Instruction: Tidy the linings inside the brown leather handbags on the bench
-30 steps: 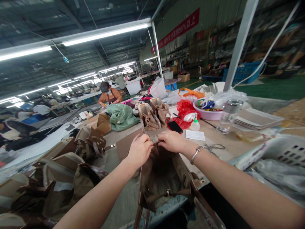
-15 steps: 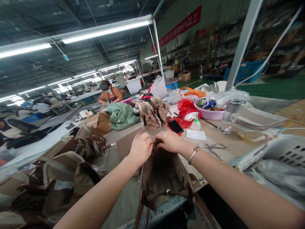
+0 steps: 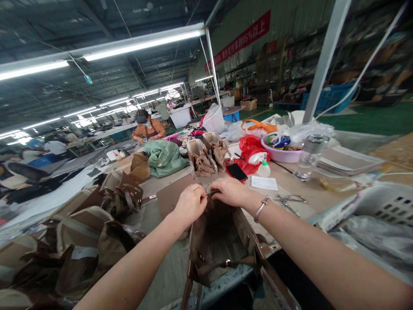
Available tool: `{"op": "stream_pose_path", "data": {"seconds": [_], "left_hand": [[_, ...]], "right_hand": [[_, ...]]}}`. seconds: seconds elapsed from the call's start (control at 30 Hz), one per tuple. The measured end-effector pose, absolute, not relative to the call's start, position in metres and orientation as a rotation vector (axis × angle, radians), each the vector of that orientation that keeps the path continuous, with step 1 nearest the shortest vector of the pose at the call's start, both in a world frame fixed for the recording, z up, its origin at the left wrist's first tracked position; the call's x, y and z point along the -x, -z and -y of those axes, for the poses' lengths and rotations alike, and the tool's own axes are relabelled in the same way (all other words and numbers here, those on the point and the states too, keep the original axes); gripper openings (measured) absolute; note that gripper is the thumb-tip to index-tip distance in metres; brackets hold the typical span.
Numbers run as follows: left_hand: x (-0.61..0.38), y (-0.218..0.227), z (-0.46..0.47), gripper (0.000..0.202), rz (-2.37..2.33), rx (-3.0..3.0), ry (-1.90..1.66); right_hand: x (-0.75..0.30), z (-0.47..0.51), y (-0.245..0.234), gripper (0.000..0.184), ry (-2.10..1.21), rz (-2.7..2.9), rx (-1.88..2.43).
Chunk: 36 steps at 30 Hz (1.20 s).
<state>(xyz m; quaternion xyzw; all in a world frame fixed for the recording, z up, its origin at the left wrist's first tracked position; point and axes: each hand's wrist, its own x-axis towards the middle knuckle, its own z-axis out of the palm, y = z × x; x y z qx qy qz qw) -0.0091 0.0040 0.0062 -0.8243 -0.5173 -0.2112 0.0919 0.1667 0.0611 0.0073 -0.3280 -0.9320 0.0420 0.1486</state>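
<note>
A brown handbag (image 3: 222,245) stands open in front of me at the table's near edge, its lining and a small metal clasp showing. At its far rim, my left hand (image 3: 191,201) is closed, thumb and fingers pinching the edge. Just to the right, my right hand (image 3: 229,192) grips the same rim, fingers curled over it, with a silver bangle on the wrist. The fingertips of both hands almost meet. A flat brown panel (image 3: 169,193) lies behind my left hand.
Several brown bag pieces (image 3: 87,228) crowd the left side. Behind are a green cloth bundle (image 3: 166,157), a phone (image 3: 237,172), a glass jar (image 3: 309,159), scissors (image 3: 290,200) and a purple basin (image 3: 284,154). A white basket (image 3: 390,202) stands right. A co-worker (image 3: 148,127) sits across.
Both hands keep hold of the bag's rim, and my left hand has dipped slightly. The view has shifted a little; the bag stays in place.
</note>
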Motion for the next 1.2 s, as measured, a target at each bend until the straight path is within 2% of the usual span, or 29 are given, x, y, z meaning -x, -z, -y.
{"op": "stream_pose_path", "data": {"seconds": [0.17,0.67,0.7,0.8,0.97,1.2], "left_hand": [[0.011,-0.002,-0.004,0.007,1.567,2.515,0.754],[0.018,-0.001,-0.006,0.005,1.609,2.568,0.800],[0.020,-0.001,-0.006,0.008,1.650,2.577,0.820],[0.026,0.002,-0.006,0.033,1.820,2.576,0.859],[0.030,0.001,-0.007,0.016,1.784,2.566,0.569],[0.019,-0.009,-0.004,0.023,1.692,2.486,0.340]], "right_hand": [[-0.168,-0.064,-0.005,0.017,-0.092,2.694,0.826],[-0.158,-0.063,-0.009,0.018,-0.021,2.723,0.827],[-0.158,-0.064,-0.009,0.017,-0.020,2.722,0.823],[-0.158,-0.066,-0.007,0.016,-0.027,2.707,0.806],[-0.157,-0.069,-0.005,0.017,-0.070,2.705,0.790],[-0.158,-0.068,-0.007,0.017,-0.095,2.724,0.825]]}}
